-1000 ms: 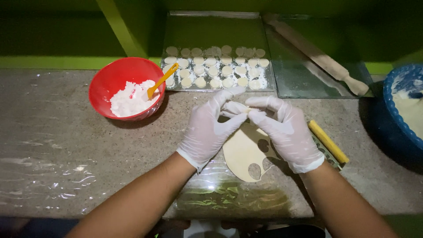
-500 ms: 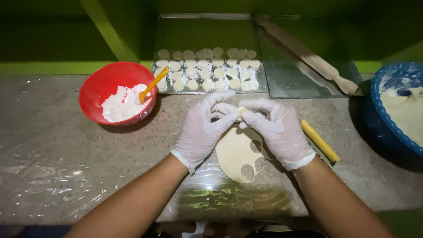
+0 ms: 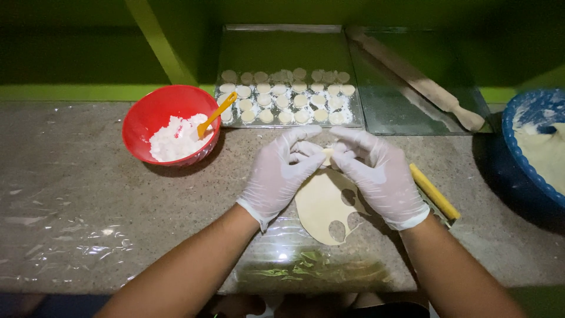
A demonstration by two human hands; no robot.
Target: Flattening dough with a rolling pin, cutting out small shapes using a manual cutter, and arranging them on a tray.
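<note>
Dough disc (image 3: 327,156), small and pale, is pinched between the fingertips of both gloved hands, left hand (image 3: 279,176) and right hand (image 3: 376,174), just above the rolled dough sheet (image 3: 322,206) on the bench (image 3: 106,194); squeezed hard, it would likely tear.

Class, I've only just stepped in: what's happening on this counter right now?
A person in thin gloves pinches a small piece of dough between the left hand and the right hand. Under the hands lies a flat dough sheet with round holes cut out. Behind, a tray holds rows of small dough rounds. A red bowl of white powder stands to the left, a rolling pin to the right.
</note>
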